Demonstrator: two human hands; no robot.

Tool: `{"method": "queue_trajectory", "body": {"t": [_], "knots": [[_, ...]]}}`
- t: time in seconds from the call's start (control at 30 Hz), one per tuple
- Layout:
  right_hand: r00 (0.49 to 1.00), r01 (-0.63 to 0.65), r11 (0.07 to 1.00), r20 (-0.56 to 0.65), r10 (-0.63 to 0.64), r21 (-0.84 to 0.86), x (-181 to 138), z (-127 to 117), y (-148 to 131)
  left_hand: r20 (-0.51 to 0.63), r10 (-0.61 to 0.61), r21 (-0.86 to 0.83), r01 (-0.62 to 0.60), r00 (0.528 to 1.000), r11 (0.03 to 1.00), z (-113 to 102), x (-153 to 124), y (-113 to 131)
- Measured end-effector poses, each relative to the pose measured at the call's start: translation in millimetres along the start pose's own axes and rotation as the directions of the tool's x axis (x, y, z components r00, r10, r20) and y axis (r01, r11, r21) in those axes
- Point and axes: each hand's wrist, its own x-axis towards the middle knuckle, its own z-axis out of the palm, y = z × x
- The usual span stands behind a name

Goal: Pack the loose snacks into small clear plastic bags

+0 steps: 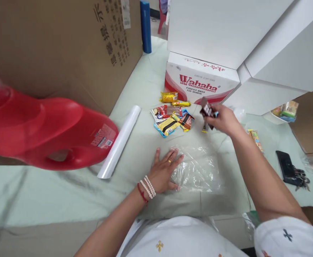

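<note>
My left hand [165,170] lies spread over the left edge of a clear plastic bag [199,171], which rests flat on the pale green cloth. Further out, my right hand [222,119] is closed on dark brown snack packets [207,110], held up near the front of the Wahaha box. Part of a small packet with a yellow end [205,127] shows just under that hand. To its left is a loose pile of wrapped snacks [168,125] in yellow, red, blue and brown. Behind the pile sits a yellow snack packet [169,96].
A white-and-red Wahaha box [199,80] stands at the back. A red jug [51,132] and a white roll [120,142] are at left, before a large cardboard box [65,46]. At right are a black phone [285,166], keys [301,177] and a bowl of packets [276,117].
</note>
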Motion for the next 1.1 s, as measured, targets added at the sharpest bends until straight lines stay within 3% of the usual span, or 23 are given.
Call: {"method": "queue_trajectory", "body": {"t": [0.03, 0.1, 0.17, 0.23, 0.33, 0.43, 0.57, 0.67, 0.77, 0.87, 0.97, 1.1], "knots": [[0.989, 0.112, 0.993, 0.087, -0.116, 0.045, -25, -2, -3, 0.003, 0.002, -0.004, -0.002, 1.0, 1.0, 0, 0, 0], [0.915, 0.275, 0.957, 0.278, -0.291, 0.095, -72, 7, -13, 0.017, 0.001, -0.009, -0.001, 1.0, 1.0, -2, 2, 1], [0.851, 0.311, 0.947, 0.422, -0.313, 0.075, -108, 30, -22, 0.039, -0.006, -0.013, 0.006, 0.999, 1.0, -6, 3, 1], [0.833, 0.294, 0.956, 0.487, -0.263, 0.013, -129, 55, -25, 0.058, -0.019, -0.021, 0.02, 0.998, 1.0, -10, 1, 1], [0.855, 0.277, 0.961, 0.458, -0.244, -0.004, -144, 75, -17, 0.065, -0.02, -0.046, 0.023, 0.998, 0.999, -17, -9, -5], [0.895, 0.299, 0.947, 0.309, -0.322, 0.12, -165, 73, 1, 0.046, -0.011, -0.097, 0.015, 0.999, 0.995, -21, -29, -12], [0.871, 0.425, 0.89, 0.194, -0.452, 0.168, -209, 73, 23, -0.058, -0.045, -0.181, 0.033, 0.997, 0.983, -25, -54, -14], [0.877, 0.422, 0.9, 0.205, -0.435, 0.105, -230, 80, 32, -0.045, 0.045, -0.155, -0.052, 0.998, 0.986, -28, -62, -7], [0.879, 0.39, 0.885, 0.182, -0.44, 0.256, -224, 75, 33, 0.05, 0.14, -0.098, -0.135, 0.989, 0.986, -30, -61, -2], [0.901, 0.265, 0.845, 0.192, -0.389, 0.465, -195, 59, 31, 0.078, 0.133, -0.07, -0.127, 0.988, 0.989, -31, -55, -1], [0.91, 0.028, 0.814, 0.323, -0.261, 0.58, -159, 52, 31, 0.107, 0.123, -0.056, -0.118, 0.987, 0.991, -35, -49, -1], [0.851, -0.3, 0.766, 0.522, -0.055, 0.569, -122, 62, 35, 0.12, 0.14, -0.057, -0.134, 0.983, 0.989, -41, -50, 7]]}}
